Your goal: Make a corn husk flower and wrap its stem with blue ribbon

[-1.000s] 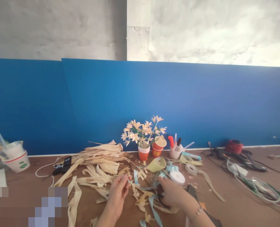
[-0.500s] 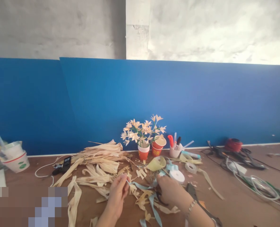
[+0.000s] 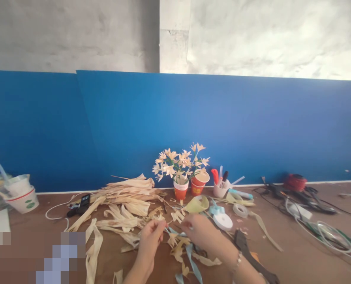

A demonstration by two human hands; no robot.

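Observation:
Thumb and fingers of my left hand [image 3: 150,241] pinch the end of a light blue ribbon [image 3: 192,263]. The ribbon runs from there toward my right hand [image 3: 198,230] and hangs down over the table in front of me. My right hand has its fingers curled in close to the ribbon; what lies between them is hidden. Part of a dark object shows beneath my right wrist, too covered to name. Around both hands lie scraps of dried corn husk [image 3: 179,250]. A white ribbon roll [image 3: 223,221] lies just beyond my right hand.
Dried husks [image 3: 130,197] are heaped at left centre. Husk flowers [image 3: 179,161] stand in a paper cup [image 3: 180,192]. Behind my right hand are a cup of tools [image 3: 220,190] and clear tape [image 3: 240,210]. Black-handled pliers [image 3: 249,252] lie by my right forearm, cables [image 3: 320,232] farther right.
My right hand has moved left, closer to my left hand, and the ribbon stretch between them is shorter. My left hand has shifted slightly right. The view has shifted a little.

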